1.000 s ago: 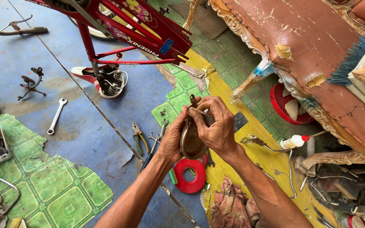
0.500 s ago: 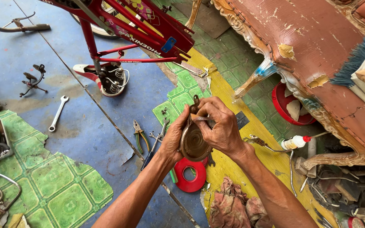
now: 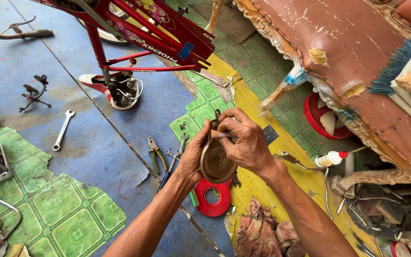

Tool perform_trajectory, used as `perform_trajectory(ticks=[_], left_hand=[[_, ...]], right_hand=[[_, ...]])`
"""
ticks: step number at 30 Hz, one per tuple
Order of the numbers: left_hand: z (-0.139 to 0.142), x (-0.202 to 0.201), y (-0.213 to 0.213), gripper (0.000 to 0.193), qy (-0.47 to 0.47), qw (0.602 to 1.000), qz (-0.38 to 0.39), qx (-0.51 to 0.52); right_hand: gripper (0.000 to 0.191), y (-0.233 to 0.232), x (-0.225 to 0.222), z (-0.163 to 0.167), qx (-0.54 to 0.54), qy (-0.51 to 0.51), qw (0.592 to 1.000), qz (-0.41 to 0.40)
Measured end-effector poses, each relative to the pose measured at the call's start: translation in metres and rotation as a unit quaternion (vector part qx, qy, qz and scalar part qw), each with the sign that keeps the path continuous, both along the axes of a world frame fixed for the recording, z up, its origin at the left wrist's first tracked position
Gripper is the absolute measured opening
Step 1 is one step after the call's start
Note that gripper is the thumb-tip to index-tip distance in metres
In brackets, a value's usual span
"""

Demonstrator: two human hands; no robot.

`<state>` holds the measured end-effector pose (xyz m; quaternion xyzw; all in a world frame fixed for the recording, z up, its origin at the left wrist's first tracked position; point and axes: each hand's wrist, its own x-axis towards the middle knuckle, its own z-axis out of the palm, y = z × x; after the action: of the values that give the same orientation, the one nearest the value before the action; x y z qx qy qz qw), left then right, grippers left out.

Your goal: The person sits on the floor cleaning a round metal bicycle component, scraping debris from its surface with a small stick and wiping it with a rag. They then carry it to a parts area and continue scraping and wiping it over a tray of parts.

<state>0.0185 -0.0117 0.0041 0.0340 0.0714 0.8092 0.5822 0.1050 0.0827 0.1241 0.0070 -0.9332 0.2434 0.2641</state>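
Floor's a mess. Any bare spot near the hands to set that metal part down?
Best patch: blue floor between the wrench, the bike seat and the pliers. Crowded under both hands: the red disc, rag and glue bottle; the right edge is packed with clutter.

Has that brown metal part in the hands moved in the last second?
No. The metal part stays just above the red ring, held in both the left hand and right hand.

Your forearms rise from six o'clock and meet mid-frame. Your left hand [image 3: 193, 157] cups from nine o'clock, fingers curled; your right hand [image 3: 246, 143] grips from three o'clock, thumb pressing inward.
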Motion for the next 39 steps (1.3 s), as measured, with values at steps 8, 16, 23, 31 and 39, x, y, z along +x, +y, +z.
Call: perform_trajectory(ticks=[8,16,23,31,39], left_hand=[[0.009,-0.001,-0.001,0.05,-0.024,0.999,-0.02,0.034],[0.018,0.0,-0.005,0.055,0.016,0.999,-0.04,0.028],[0.006,0.006,0.001,0.046,0.027,0.999,-0.002,-0.019],[-0.006,0.007,0.002,0.045,0.056,0.997,0.008,-0.056],[-0.006,0.005,0.001,0.057,0.042,0.998,-0.029,-0.033]], right_hand=[[0.013,0.015,0.003,0.01,-0.03,0.036,0.998,-0.051],[0.023,0.015,0.003,0.017,-0.104,-0.079,0.98,-0.152],[0.022,0.009,-0.001,0.014,0.057,-0.021,0.994,-0.095],[0.018,0.012,0.001,0.004,0.031,-0.092,0.99,-0.106],[0.017,0.032,-0.004,-0.024,-0.079,-0.068,0.98,-0.172]])
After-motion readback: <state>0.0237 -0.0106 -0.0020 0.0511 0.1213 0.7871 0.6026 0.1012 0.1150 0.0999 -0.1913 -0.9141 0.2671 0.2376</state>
